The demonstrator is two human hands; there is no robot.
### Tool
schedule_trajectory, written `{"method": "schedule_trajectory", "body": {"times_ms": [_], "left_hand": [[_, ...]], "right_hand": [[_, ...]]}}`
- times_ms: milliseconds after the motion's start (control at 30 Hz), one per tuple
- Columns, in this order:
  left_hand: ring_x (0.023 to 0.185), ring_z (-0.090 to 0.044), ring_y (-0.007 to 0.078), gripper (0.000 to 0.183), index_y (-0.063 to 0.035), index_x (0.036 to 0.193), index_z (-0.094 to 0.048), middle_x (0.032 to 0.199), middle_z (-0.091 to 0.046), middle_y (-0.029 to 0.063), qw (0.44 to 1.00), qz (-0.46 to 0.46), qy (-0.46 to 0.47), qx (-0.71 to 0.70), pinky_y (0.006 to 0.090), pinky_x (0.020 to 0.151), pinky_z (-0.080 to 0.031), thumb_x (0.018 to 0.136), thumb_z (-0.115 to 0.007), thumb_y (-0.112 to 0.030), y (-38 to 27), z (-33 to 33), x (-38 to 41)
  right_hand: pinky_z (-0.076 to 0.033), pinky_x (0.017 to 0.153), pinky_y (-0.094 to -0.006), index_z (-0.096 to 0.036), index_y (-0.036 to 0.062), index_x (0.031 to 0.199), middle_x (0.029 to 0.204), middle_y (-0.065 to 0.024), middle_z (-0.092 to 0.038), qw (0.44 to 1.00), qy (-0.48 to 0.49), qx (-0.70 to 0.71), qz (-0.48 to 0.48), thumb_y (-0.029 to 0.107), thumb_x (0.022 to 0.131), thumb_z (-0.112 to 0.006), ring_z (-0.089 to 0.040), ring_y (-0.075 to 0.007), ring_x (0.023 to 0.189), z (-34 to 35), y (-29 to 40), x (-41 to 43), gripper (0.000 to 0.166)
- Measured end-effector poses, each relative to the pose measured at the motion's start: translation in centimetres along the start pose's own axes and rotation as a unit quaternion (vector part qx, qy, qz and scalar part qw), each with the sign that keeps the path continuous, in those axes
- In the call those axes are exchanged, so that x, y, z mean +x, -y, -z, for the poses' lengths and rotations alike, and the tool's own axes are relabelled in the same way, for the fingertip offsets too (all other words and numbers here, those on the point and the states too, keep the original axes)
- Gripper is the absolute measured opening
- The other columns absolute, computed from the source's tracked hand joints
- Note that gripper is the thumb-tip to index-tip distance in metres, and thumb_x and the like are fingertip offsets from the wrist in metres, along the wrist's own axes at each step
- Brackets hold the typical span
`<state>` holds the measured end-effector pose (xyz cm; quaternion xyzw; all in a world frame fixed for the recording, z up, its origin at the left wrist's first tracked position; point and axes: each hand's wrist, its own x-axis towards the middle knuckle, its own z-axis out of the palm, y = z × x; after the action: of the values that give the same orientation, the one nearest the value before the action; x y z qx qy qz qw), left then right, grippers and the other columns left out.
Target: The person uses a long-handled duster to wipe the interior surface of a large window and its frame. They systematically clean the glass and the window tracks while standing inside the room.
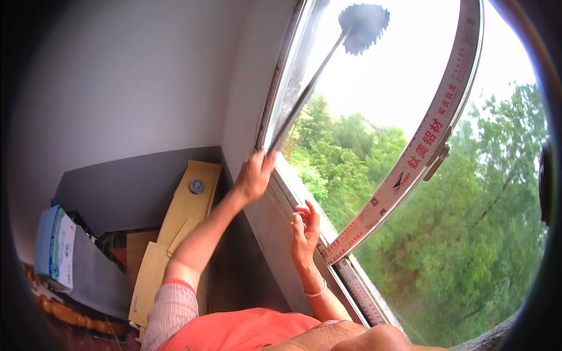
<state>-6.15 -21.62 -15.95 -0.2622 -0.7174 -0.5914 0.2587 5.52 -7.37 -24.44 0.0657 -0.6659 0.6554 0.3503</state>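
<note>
My left hand (255,175) is wrapped around the lower part of a long pole (303,98). The pole rises at a slant to the upper right. At its far end a dark, shaggy mop head (363,28) shows against the bright upper window pane (386,79); whether it touches the glass I cannot tell. My right hand (306,232) is lifted beside the lower window frame, its fingers loosely bent and apart, holding nothing. A light-coloured bracelet (317,288) circles the right wrist.
A window post (417,164) with printed protective film and a latch (437,162) divides the window. Trees stand outside. At lower left are wooden boards (189,206) bearing a small round container (196,187), a printed box (55,248) and a carved wooden rail (74,313).
</note>
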Motion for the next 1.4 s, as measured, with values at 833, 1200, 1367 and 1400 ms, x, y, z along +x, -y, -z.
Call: {"method": "schedule_trajectory", "body": {"times_ms": [833, 1200, 1367, 1400], "left_hand": [[0.04, -0.024, 0.0079, 0.054, -0.0139, 0.062, -0.031, 0.052, -0.031, -0.0025, 0.989, 0.108, -0.018, 0.098, 0.0259, 0.035, -0.021, 0.099, -0.041, -0.052, -12.2, 11.5, 26.4], [0.053, -0.046, 0.0162, 0.047, 0.002, 0.073, -0.051, 0.057, -0.051, 0.02, 0.984, -0.145, 0.027, 0.104, 0.0396, 0.051, -0.04, 0.101, -0.05, -0.035, -8.7, 8.1, 11.0], [0.062, -0.054, 0.0474, 0.031, 0.0008, 0.08, -0.043, 0.061, -0.052, 0.0252, 0.983, -0.126, 0.085, 0.106, 0.0462, 0.049, -0.039, 0.097, -0.055, -0.022, -3.2, 6.3, 0.3], [0.066, -0.055, 0.0483, 0.03, 0.0003, 0.081, -0.042, 0.063, -0.052, 0.0254, 0.984, -0.1, 0.109, 0.099, 0.047, 0.05, -0.039, 0.097, -0.055, -0.022, -1.4, 6.5, -1.6]], "right_hand": [[-0.046, 0.06, -0.0192, -0.06, 0.0034, 0.111, 0.088, -0.0039, -0.064, 0.989, -0.136, -0.057, -0.003, 0.01, 0.098, -0.055, -0.058, -0.0073, 0.072, 10.7, 4.1, -9.3, 0.016], [-0.046, 0.061, -0.0194, -0.063, 0.0027, 0.106, 0.087, -0.0028, -0.063, 0.993, -0.087, -0.044, -0.062, 0.003, 0.096, -0.054, -0.057, -0.0067, 0.073, 10.4, 2.2, -11.2, 0.013], [-0.046, 0.062, -0.02, -0.063, 0.002, 0.105, 0.087, -0.0025, -0.061, 0.994, -0.043, -0.072, -0.064, 0.0, 0.095, -0.054, -0.057, -0.0074, 0.073, 9.9, 1.9, -11.9, 0.014], [-0.046, 0.062, -0.02, -0.063, 0.0018, 0.105, 0.087, -0.0026, -0.061, 0.994, -0.035, -0.078, -0.062, 0.0, 0.094, -0.054, -0.057, -0.0074, 0.073, 10.0, 1.8, -12.0, 0.014]]}}
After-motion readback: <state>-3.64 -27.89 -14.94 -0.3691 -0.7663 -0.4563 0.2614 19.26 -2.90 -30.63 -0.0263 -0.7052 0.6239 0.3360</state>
